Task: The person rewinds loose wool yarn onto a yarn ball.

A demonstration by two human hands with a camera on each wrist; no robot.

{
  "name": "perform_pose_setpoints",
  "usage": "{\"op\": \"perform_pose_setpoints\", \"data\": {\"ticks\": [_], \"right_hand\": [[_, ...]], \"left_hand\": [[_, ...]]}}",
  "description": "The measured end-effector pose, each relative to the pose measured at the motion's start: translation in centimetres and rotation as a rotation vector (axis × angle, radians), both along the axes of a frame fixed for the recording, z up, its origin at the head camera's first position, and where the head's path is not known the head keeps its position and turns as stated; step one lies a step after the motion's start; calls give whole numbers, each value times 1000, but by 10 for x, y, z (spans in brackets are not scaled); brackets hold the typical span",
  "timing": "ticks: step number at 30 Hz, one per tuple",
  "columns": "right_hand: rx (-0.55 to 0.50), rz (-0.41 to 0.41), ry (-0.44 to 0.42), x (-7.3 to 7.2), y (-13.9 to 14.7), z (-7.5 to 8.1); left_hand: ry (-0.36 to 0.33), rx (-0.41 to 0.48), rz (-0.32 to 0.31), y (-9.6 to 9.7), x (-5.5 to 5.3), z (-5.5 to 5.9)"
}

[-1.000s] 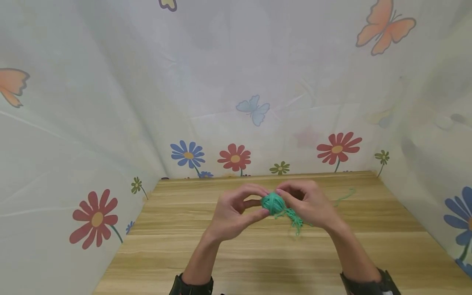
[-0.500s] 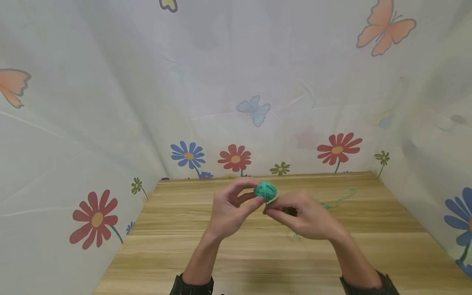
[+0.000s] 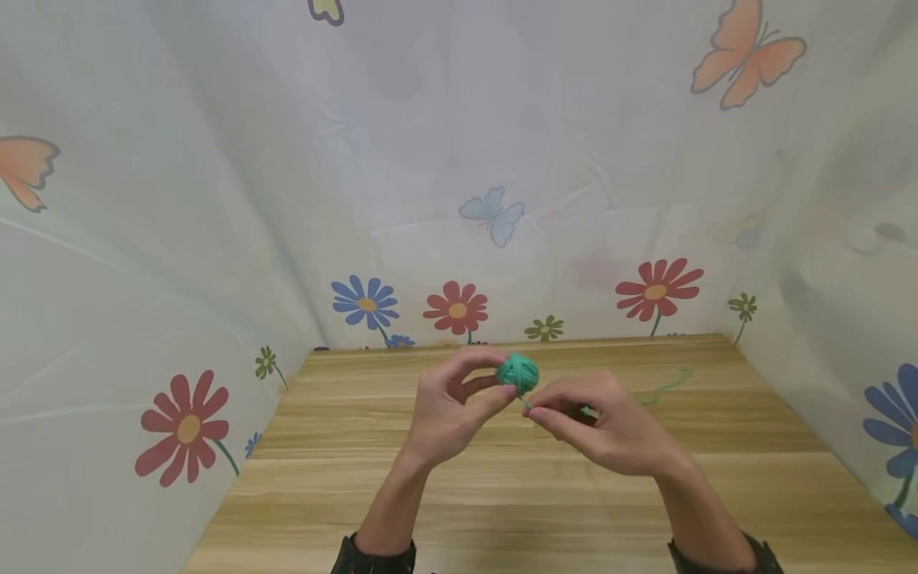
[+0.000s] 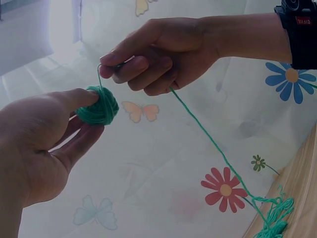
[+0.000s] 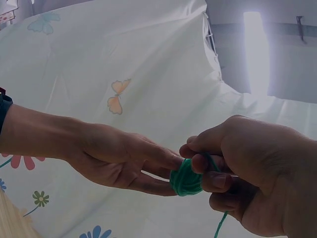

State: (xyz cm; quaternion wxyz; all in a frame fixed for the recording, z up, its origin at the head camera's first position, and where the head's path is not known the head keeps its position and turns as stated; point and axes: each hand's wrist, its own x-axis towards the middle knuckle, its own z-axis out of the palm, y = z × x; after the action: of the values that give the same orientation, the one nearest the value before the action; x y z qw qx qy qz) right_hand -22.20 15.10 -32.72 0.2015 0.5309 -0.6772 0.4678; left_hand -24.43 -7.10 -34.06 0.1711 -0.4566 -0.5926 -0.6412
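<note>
A small ball of green yarn [image 3: 519,374] is held above the table between the thumb and fingertips of my left hand [image 3: 452,414]. My right hand [image 3: 606,422], just right of the ball, pinches the yarn strand [image 4: 100,77] that comes off it. In the left wrist view the strand passes through the right hand [image 4: 166,54] and slants down to a loose heap of green yarn [image 4: 277,218] on the wood. The right wrist view shows the wound ball [image 5: 185,179] close beside the right fingertips. From the head, the right hand hides most of the heap.
A wooden table [image 3: 344,486] lies beneath both hands. A loose yarn tail [image 3: 670,384] stretches over it to the right. A white curtain [image 3: 402,143] printed with flowers and butterflies encloses the back and sides.
The left hand has lifted the ball slightly up and left. The right hand has gone from touching the ball to below it, then drawn a little right with the strand.
</note>
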Motion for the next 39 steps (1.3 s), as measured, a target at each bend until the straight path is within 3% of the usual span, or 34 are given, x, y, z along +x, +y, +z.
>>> {"op": "perform_pose_setpoints", "data": {"ticks": [9,22,35,39], "right_hand": [[-108,-74,-6,-5,5,-4],[-128,-207,-15,-11,8,-7],[-66,-402,-185,-21,12,-13],[-35,-387,-236,-22,10,-15]], "left_hand": [[-19,-70,-68,2,2,0],[3,-121,-158,1,3,-2],[-21,-96,-211,0,6,1],[-20,-76,-219,1,6,1]]}}
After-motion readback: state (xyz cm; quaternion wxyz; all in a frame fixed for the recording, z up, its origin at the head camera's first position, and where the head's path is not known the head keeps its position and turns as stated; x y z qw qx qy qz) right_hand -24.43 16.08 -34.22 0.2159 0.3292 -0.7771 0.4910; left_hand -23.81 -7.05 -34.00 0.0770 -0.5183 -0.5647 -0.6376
